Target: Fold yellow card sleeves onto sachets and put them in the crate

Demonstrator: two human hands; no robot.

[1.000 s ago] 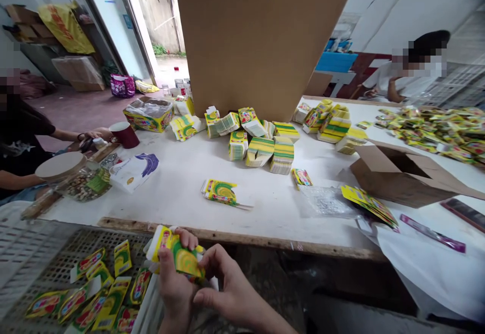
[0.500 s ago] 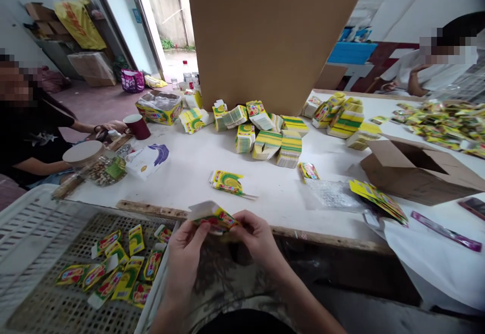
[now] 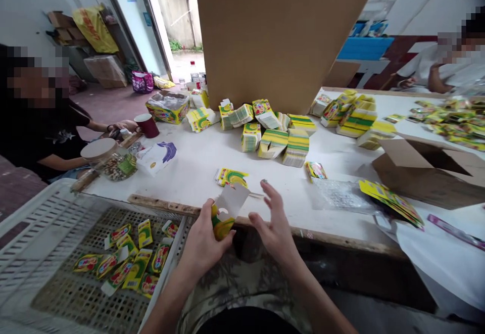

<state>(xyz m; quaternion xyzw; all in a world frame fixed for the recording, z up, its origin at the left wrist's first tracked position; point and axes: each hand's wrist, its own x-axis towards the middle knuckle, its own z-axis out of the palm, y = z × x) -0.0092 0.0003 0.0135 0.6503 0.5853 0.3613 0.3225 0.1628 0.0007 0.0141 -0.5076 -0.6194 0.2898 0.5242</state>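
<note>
Head-worn view, forward-down, close over table (image 3: 197,172)

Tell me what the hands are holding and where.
The left hand grips a small yellow carton by its lower end, its white flap open on top. The right hand is open beside it, holding nothing.

Left hand (image 3: 204,243): grips small yellow-green carton (image 3: 228,206), white flap raised. Right hand (image 3: 275,225): fingers spread, just beside carton. White surface (image 3: 197,167): stacked flat cartons (image 3: 276,141). White crate (image 3: 45,207), left: loose flattened cartons (image 3: 125,263).
</note>
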